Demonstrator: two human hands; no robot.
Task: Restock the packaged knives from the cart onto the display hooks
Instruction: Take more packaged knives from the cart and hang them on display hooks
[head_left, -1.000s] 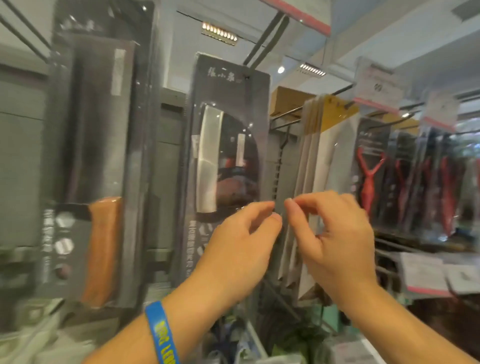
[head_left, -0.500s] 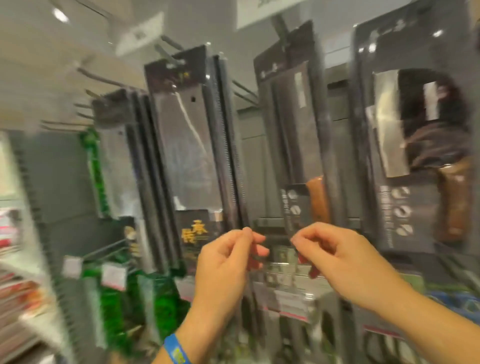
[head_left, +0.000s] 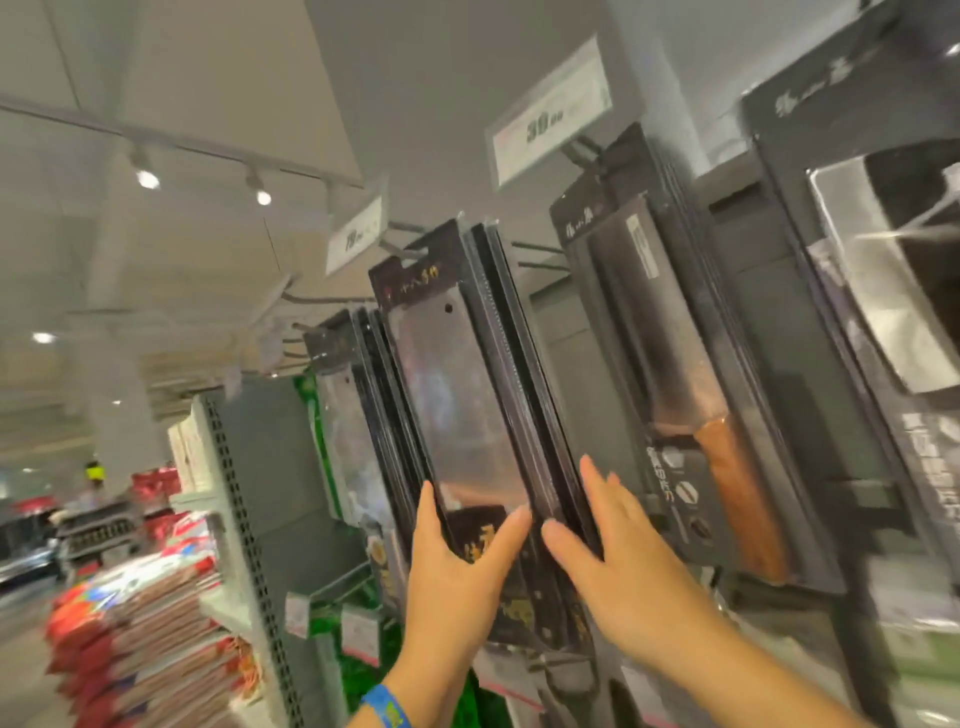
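Observation:
A stack of black packaged cleavers (head_left: 457, 374) hangs from a display hook (head_left: 410, 252) in the middle of the view. My left hand (head_left: 457, 571) lies with straight fingers against the lower front and left edge of the front pack. My right hand (head_left: 613, 556) presses flat with straight fingers on the right side of the same stack. Another packaged cleaver with a wooden handle (head_left: 691, 384) hangs to the right, and a further black pack (head_left: 878, 291) at the far right. The cart is out of view.
More dark knife packs (head_left: 345, 410) hang to the left on the grey pegboard shelving (head_left: 244, 467). Price tags (head_left: 550, 119) sit above the hooks. A pile of red packaged goods (head_left: 145, 639) lies at lower left. A person (head_left: 93, 483) stands far off on the left.
My view has swung left and up along the display. Both hands have opened from pinched fingers and moved onto the hanging cleaver stack, one on each side of it.

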